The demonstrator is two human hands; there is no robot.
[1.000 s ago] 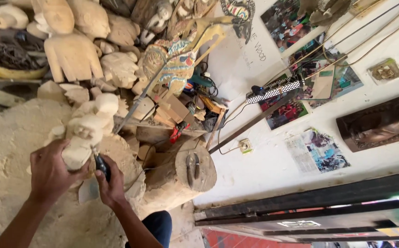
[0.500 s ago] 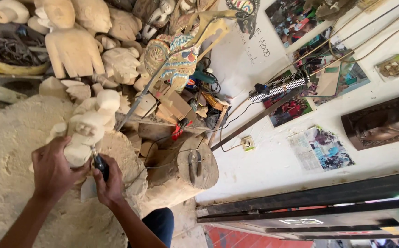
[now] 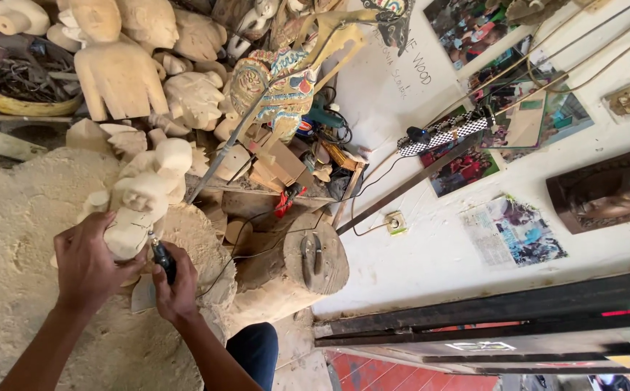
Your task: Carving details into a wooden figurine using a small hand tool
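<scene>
A pale, unpainted wooden figure [image 3: 148, 192] stands on a surface thick with sawdust [image 3: 18, 239]. My left hand [image 3: 86, 264] grips the figure's lower part from the left. My right hand [image 3: 176, 281] is closed around a small dark rotary carving tool [image 3: 161, 257], whose tip touches the figure's lower right side. A thin black cord [image 3: 257, 253] runs from the tool toward the right.
Several unpainted wood carvings [image 3: 123, 72] are piled behind. A painted figure [image 3: 278, 87], wood scraps, a yellow bowl of metal tools [image 3: 18, 80] and a log stump [image 3: 315, 261] crowd the right. A white wall with pictures [image 3: 510, 232] and a socket [image 3: 396, 221] lies beyond.
Both hands stay on the figure and the tool. The view has shifted slightly; the tool has moved a little along the figure's lower side.
</scene>
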